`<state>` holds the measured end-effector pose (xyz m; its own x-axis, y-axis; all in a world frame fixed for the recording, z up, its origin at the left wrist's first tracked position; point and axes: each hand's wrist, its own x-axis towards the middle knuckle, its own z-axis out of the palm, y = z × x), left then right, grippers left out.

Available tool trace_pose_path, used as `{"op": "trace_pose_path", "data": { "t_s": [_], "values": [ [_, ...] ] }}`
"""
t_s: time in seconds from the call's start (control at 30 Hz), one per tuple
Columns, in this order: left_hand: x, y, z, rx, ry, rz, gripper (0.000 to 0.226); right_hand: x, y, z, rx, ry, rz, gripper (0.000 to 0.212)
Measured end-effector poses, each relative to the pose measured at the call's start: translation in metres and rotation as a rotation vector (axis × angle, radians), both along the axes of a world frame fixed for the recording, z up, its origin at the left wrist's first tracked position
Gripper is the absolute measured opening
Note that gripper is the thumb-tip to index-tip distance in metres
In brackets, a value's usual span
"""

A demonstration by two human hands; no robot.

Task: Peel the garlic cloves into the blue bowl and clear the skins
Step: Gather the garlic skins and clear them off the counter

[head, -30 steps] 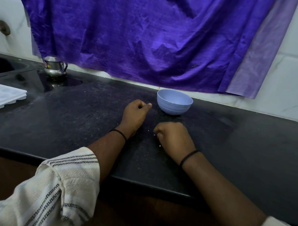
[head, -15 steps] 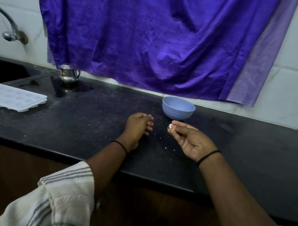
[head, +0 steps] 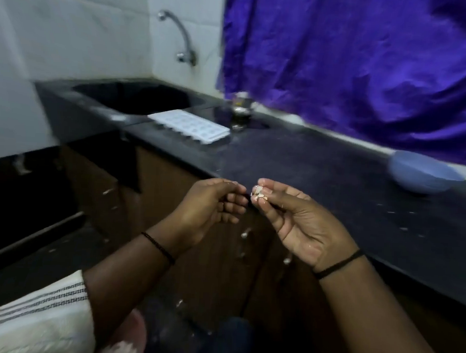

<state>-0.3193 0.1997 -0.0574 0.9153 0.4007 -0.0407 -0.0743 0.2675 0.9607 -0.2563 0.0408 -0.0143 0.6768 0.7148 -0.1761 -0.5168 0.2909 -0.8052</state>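
My right hand (head: 299, 219) is palm up in front of the counter edge and pinches a small clump of pale garlic skins (head: 258, 192) at its fingertips. My left hand (head: 211, 210) hangs just left of it with fingers curled, its fingertips nearly touching the skins; whether it holds anything I cannot tell. The blue bowl (head: 424, 175) stands on the black counter (head: 320, 174) at the far right, near the purple cloth. Its inside is hidden from this angle. A few skin flakes (head: 245, 234) show pale below my hands.
A white ice tray (head: 188, 125) lies on the counter beside the black sink (head: 134, 97), with a tap (head: 183, 40) above. A small steel pot (head: 241, 106) stands behind the tray. The purple cloth (head: 365, 62) hangs on the wall. Dark cabinet fronts lie below.
Both hands lifted off the counter and pulled back past its edge, the right one bringing up skins. My view swung left, so the bowl now sits at the far right.
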Motion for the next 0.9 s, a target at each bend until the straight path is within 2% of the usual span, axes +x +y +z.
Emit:
{"op": "trace_pose_path", "data": {
  "t_s": [0.13, 0.27, 0.43, 0.53, 0.6, 0.67, 0.8, 0.9],
  "values": [
    [-0.096, 0.062, -0.057, -0.031, 0.147, 0.174, 0.021, -0.050, 0.072, -0.052, -0.110, 0.057, 0.184, 0.023],
    [-0.180, 0.105, -0.136, -0.156, 0.336, 0.369, 0.014, -0.101, 0.141, -0.124, -0.303, 0.137, 0.344, 0.013],
    [-0.239, 0.134, -0.233, -0.288, 0.465, 0.603, 0.016, -0.142, 0.205, -0.215, -0.558, 0.119, 0.485, 0.013],
    [-0.251, 0.137, -0.281, -0.368, 0.514, 0.701, 0.017, -0.154, 0.234, -0.272, -0.684, 0.051, 0.496, 0.014],
    [-0.252, 0.136, -0.307, -0.438, 0.540, 0.733, 0.017, -0.159, 0.249, -0.307, -0.783, -0.018, 0.501, 0.015],
    [-0.251, 0.134, -0.332, -0.503, 0.560, 0.759, 0.017, -0.164, 0.261, -0.336, -0.894, -0.140, 0.549, 0.026],
    [-0.242, 0.131, -0.374, -0.578, 0.627, 0.804, 0.022, -0.169, 0.277, -0.375, -1.024, -0.545, 0.591, 0.040],
    [-0.235, 0.127, -0.398, -0.592, 0.654, 0.855, 0.022, -0.167, 0.284, -0.385, -1.095, -0.797, 0.593, 0.035]
  ]
}}
